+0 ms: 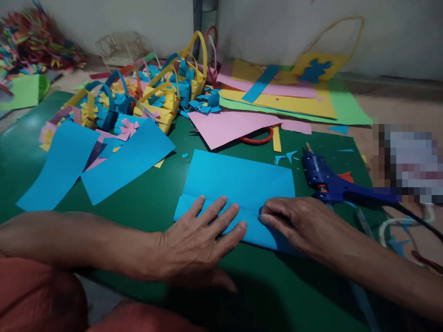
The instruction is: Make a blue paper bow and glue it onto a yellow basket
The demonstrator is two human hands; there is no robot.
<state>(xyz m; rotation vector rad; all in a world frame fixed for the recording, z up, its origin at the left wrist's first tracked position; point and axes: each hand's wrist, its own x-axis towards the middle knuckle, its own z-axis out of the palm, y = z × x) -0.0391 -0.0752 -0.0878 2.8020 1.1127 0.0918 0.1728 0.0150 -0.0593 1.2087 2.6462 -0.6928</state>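
A sheet of blue paper [238, 173] lies on the green board in front of me, with a strip along its near side folded over. My left hand [197, 244] rests flat on that folded strip, fingers spread. At the right part of the fold, my right hand [294, 219] is closed, its thumb and fingertips pinched together at the paper's crease. To the right of the sheet lies a blue hot glue gun [321, 177], its nozzle pointing away from me. Two more blue paper pieces [128, 161] are at the left.
Small paper baskets [159, 103] with handles crowd the back left. Behind the sheet, pink paper [228, 127] partly covers red-handled scissors [259, 137]. Stacked coloured sheets [294, 103] lie farther back. A glue stick [363, 299] and the gun's cord [420, 222] are on the right.
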